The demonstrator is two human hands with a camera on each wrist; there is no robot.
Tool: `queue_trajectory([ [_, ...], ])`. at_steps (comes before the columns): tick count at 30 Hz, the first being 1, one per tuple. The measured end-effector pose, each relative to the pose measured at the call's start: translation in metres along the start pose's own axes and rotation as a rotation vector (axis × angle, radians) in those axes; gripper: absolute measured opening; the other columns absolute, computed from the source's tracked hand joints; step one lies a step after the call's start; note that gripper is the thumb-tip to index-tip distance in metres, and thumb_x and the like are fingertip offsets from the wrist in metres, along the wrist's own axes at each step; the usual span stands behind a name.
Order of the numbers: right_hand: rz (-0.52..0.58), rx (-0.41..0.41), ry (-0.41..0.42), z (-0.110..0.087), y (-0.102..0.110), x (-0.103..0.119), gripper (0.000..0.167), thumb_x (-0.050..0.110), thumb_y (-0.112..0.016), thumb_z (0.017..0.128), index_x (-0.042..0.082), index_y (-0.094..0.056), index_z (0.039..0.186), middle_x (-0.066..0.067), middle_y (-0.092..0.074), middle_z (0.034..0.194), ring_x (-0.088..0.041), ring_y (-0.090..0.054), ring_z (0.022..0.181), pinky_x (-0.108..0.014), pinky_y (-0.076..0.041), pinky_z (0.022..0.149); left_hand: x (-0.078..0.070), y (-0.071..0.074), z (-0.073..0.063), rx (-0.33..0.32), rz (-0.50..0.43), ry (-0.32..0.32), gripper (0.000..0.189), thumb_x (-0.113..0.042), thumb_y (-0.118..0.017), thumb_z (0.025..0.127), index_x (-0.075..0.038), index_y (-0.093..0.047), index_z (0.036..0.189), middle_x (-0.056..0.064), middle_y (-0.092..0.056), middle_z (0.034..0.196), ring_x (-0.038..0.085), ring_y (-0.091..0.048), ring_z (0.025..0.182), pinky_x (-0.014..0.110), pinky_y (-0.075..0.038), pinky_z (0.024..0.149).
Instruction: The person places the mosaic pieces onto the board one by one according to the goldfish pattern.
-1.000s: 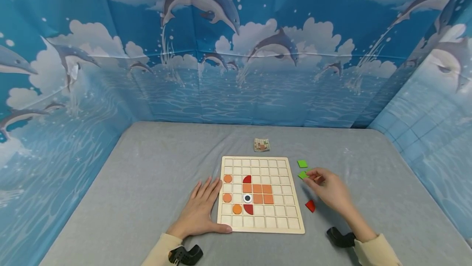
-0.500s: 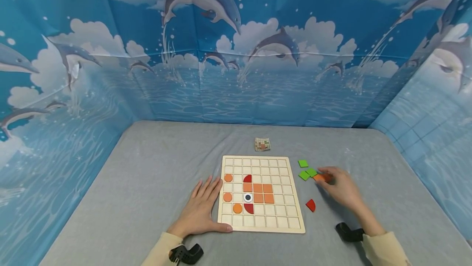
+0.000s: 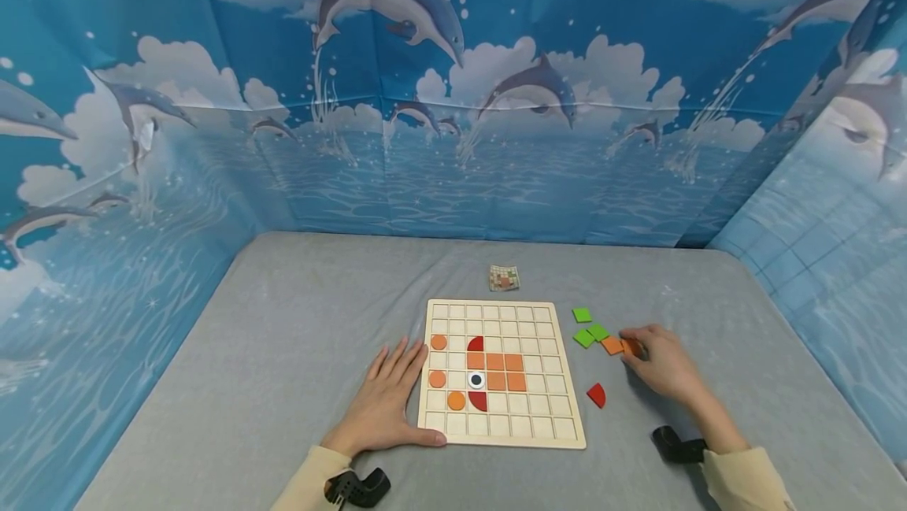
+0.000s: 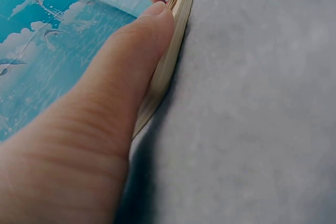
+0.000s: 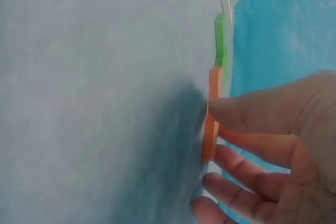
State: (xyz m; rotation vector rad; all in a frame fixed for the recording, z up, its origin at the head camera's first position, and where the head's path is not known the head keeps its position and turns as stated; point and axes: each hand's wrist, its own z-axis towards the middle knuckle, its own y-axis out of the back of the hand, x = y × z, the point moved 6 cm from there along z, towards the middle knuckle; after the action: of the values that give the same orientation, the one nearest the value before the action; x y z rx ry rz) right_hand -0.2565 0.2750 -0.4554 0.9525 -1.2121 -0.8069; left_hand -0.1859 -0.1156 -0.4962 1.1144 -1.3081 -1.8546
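Note:
At the left edge of the wooden grid board (image 3: 503,431), my left hand (image 3: 386,405) lies flat with fingers spread. Its thumb (image 4: 142,35) rests against the board's near corner. My right hand (image 3: 662,365) is on the table right of the board, pinching an orange square tile (image 3: 633,348) between thumb and fingers. A second orange tile (image 3: 612,346) lies beside it, touching a green tile (image 3: 598,331). In the right wrist view the pinched orange tile (image 5: 210,142) shows edge-on, low at the cloth, partly behind the thumb.
More green tiles (image 3: 583,314) lie up the board's right side, and a red quarter-circle piece (image 3: 597,395) sits nearer. The board carries orange squares (image 3: 496,381), orange discs (image 3: 456,401), red quarter-circles and an eye disc (image 3: 476,380). A small pattern card (image 3: 504,278) lies beyond it.
My right hand has moved right, from the green tiles to the orange ones. Two orange tiles now show to the right of the green ones. My left hand stays in place.

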Motion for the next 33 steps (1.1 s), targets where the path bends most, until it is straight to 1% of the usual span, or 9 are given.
queue_trajectory([
  [8, -0.008, 0.019, -0.042, -0.004, 0.003, -0.010, 0.033, 0.004, -0.070, 0.081, -0.011, -0.063, 0.110, -0.022, -0.056, 0.096, -0.033, -0.051, 0.083, -0.049, -0.046, 0.068, 0.000, 0.000, 0.000, 0.013, -0.001, 0.005, 0.129, -0.090, -0.050, 0.061, -0.008, -0.013, 0.153, 0.006, -0.015, 0.157, 0.025, -0.004, 0.143, 0.046, -0.002, 0.112],
  [15, 0.022, 0.013, -0.093, -0.007, 0.005, -0.014, 0.030, 0.007, -0.073, 0.080, -0.009, -0.065, 0.104, -0.023, -0.057, 0.098, -0.037, -0.052, 0.087, -0.053, -0.046, 0.073, 0.000, 0.000, 0.000, 0.012, 0.004, 0.009, 0.129, -0.090, -0.049, 0.061, -0.007, -0.014, 0.153, 0.006, -0.016, 0.157, 0.025, -0.004, 0.143, 0.045, -0.002, 0.112],
  [22, 0.032, -0.006, -0.089, -0.009, 0.006, -0.014, 0.025, 0.010, -0.074, 0.079, -0.007, -0.065, 0.095, -0.019, -0.059, 0.090, -0.033, -0.052, 0.081, -0.051, -0.045, 0.068, 0.000, 0.000, 0.000, 0.026, 0.001, 0.015, 0.129, -0.090, -0.049, 0.061, -0.009, -0.012, 0.153, 0.005, -0.014, 0.157, 0.024, -0.003, 0.143, 0.045, -0.001, 0.112],
  [28, 0.048, -0.014, -0.112, -0.011, 0.006, -0.016, 0.026, 0.014, -0.076, 0.077, -0.003, -0.061, 0.091, -0.014, -0.058, 0.086, -0.028, -0.052, 0.075, -0.043, -0.046, 0.061, 0.000, -0.001, 0.000, 0.027, 0.005, 0.018, 0.129, -0.090, -0.049, 0.061, -0.008, -0.013, 0.153, 0.005, -0.015, 0.157, 0.024, -0.003, 0.143, 0.045, -0.001, 0.112],
  [33, 0.077, -0.029, -0.132, -0.014, 0.007, -0.018, 0.026, 0.015, -0.075, 0.079, 0.000, -0.057, 0.090, -0.008, -0.056, 0.079, -0.023, -0.051, 0.070, -0.033, -0.041, 0.055, 0.000, -0.001, 0.000, 0.019, 0.007, 0.013, 0.129, -0.090, -0.049, 0.061, -0.008, -0.013, 0.153, 0.005, -0.015, 0.157, 0.024, -0.004, 0.143, 0.045, -0.001, 0.112],
])
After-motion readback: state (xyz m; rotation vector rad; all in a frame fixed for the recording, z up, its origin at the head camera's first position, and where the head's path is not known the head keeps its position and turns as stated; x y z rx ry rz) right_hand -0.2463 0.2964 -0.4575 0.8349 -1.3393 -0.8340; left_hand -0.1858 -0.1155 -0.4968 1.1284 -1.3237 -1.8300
